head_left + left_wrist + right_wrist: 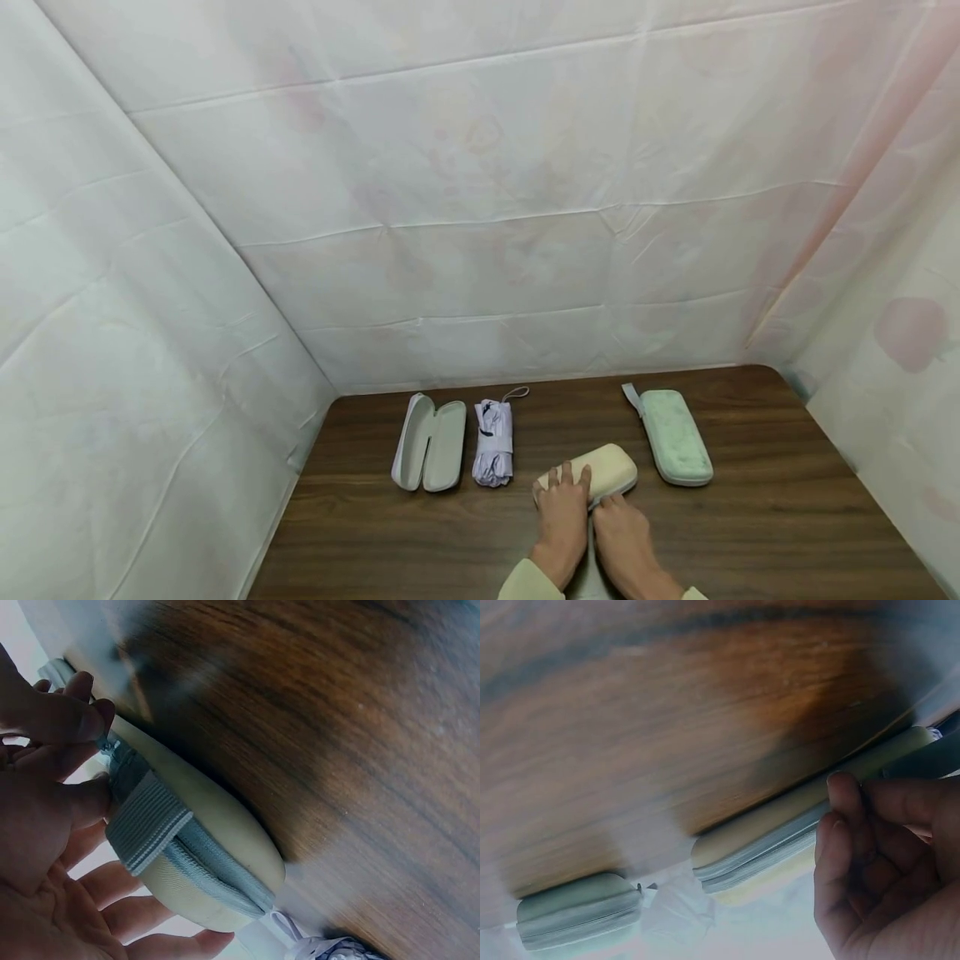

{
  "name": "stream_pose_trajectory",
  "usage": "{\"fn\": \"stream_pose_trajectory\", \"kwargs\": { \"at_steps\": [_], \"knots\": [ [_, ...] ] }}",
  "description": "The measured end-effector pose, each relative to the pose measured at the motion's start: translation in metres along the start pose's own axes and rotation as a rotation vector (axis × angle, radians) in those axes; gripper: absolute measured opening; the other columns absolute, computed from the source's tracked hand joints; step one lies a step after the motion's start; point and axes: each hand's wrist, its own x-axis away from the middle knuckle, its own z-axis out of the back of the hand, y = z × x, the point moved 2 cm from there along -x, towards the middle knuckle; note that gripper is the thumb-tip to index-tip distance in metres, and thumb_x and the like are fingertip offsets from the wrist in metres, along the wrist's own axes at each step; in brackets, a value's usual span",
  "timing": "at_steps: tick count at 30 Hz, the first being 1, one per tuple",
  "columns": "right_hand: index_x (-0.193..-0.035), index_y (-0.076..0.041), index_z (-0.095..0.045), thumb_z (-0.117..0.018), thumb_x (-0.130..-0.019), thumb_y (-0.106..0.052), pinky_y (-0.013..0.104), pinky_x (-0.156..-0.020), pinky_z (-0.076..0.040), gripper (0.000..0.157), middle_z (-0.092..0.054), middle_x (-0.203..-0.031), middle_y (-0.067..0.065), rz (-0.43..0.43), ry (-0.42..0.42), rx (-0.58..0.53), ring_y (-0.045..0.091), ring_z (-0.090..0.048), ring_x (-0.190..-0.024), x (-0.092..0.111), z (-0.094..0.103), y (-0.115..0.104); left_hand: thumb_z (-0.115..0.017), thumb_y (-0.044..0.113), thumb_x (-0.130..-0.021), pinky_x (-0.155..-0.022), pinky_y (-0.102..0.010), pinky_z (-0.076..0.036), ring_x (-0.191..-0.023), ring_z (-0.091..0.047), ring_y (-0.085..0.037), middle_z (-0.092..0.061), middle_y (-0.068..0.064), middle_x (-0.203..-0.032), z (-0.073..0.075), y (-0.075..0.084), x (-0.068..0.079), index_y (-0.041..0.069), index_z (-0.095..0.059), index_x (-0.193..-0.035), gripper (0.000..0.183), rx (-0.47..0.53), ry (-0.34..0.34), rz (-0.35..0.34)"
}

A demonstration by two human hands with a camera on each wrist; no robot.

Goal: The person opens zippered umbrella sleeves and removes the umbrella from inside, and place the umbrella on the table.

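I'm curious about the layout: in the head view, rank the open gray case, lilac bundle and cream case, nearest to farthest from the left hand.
1. Cream case: touching the left hand.
2. Lilac bundle: to the hand's left.
3. Open gray case: farther left, past the bundle.

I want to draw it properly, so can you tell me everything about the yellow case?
The yellow case is long, rounded and smooth-looking, with a grey zip along its side and a ribbed, fabric-like grey tab. It looks shut, lying slantwise on the brown table. The left grip rests on top; the right grip pinches at the zip.
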Motion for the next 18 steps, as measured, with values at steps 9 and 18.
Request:
{"fn": "stream_pose_trajectory", "kwargs": {
  "at_steps": [9,18],
  "knots": [
    [-0.069,-0.009,-0.072,-0.08,-0.076,0.001,0.036,-0.052,-0.053,0.015,-0.062,-0.07,0.004,0.009,0.055,-0.021,0.023,-0.059,-0.069,0.0002,-0.0039,-0.0026,-0.08,0.043,-0.087,-0.084,-0.048,-0.058,-0.112,-0.071,-0.021,-0.072,0.002,-0.128,0.0,0.0006,0.0004,0.041,-0.073,-0.133,0.046,-0.003,0.007,-0.004],
    [-0.073,-0.008,-0.073,-0.083,-0.076,0.0,0.036,-0.051,-0.054,0.013,-0.062,-0.072,0.004,-0.008,-0.002,-0.049,0.022,-0.06,-0.071,-0.0017,-0.0029,-0.0031,-0.078,0.041,-0.089,-0.086,-0.05,-0.058,-0.113,-0.07,-0.022,-0.072,0.001,-0.132,-0.0008,0.0015,-0.0007,0.04,-0.071,-0.135,0.046,-0.006,-0.01,-0.012]
  ]
}}
